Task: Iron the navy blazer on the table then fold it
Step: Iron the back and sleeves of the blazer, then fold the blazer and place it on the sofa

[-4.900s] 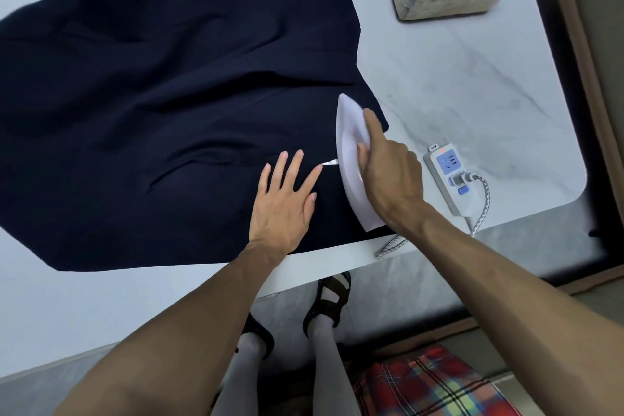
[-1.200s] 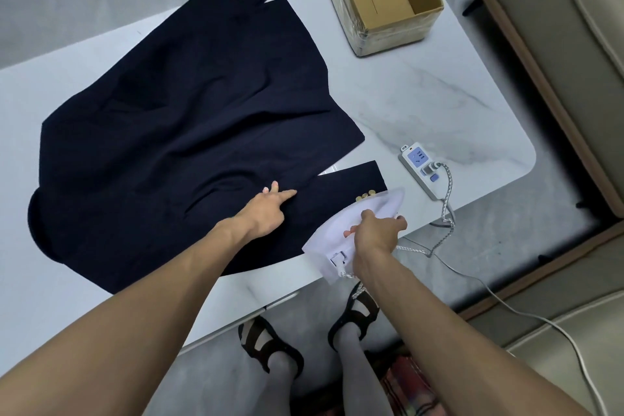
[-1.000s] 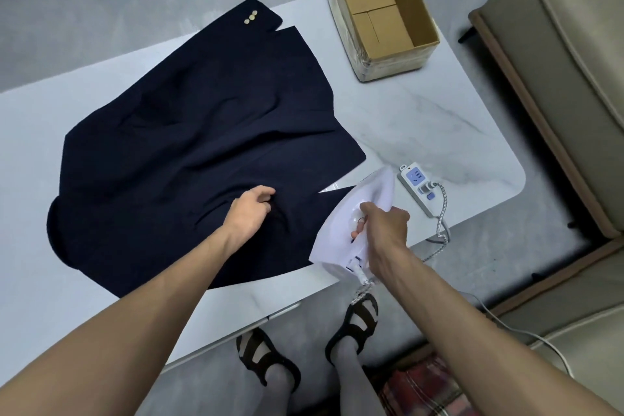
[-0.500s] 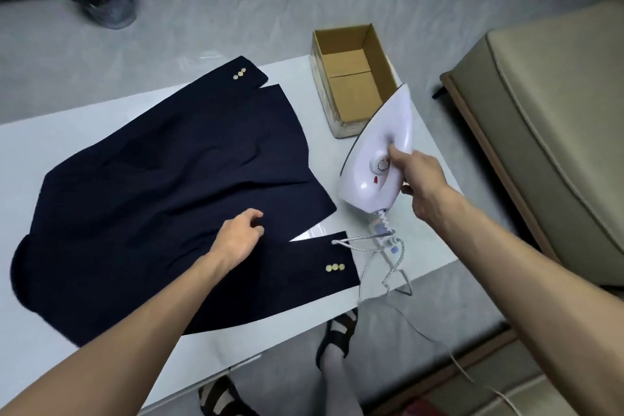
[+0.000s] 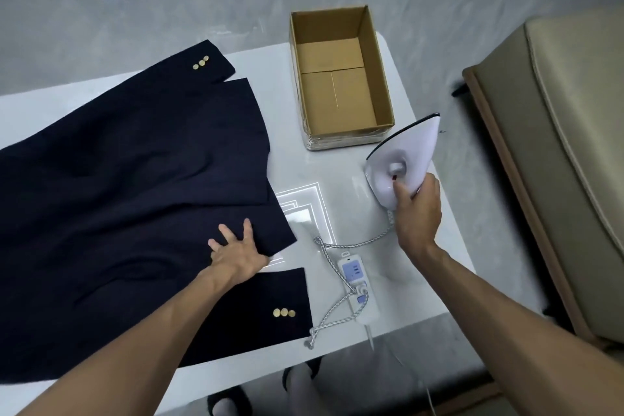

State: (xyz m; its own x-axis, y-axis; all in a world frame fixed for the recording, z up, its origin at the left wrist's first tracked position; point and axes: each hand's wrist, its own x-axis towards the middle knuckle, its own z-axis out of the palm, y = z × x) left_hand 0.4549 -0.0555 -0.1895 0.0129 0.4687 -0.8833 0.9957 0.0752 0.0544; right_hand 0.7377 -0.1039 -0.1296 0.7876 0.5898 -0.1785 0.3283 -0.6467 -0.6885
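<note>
The navy blazer [image 5: 128, 186] lies spread over the left of the white table [image 5: 344, 172], each of its two sleeve cuffs showing gold buttons. My left hand [image 5: 238, 252] rests on the blazer near its right hem, fingers spread over the cloth. My right hand [image 5: 417, 209] grips the handle of the white iron [image 5: 403, 159]. The iron stands tilted on its heel at the table's right side, clear of the blazer, its soleplate facing away to the left.
An open cardboard box [image 5: 337, 78] sits at the table's far right corner. A white power strip [image 5: 358, 287] with the iron's braided cord [image 5: 334, 311] lies near the front edge. A beige sofa [image 5: 557, 159] stands to the right. My feet show under the table.
My right hand lifted the iron off the near sleeve and carried it right, down to the table's right side. My left hand stayed on the blazer and spread its fingers.
</note>
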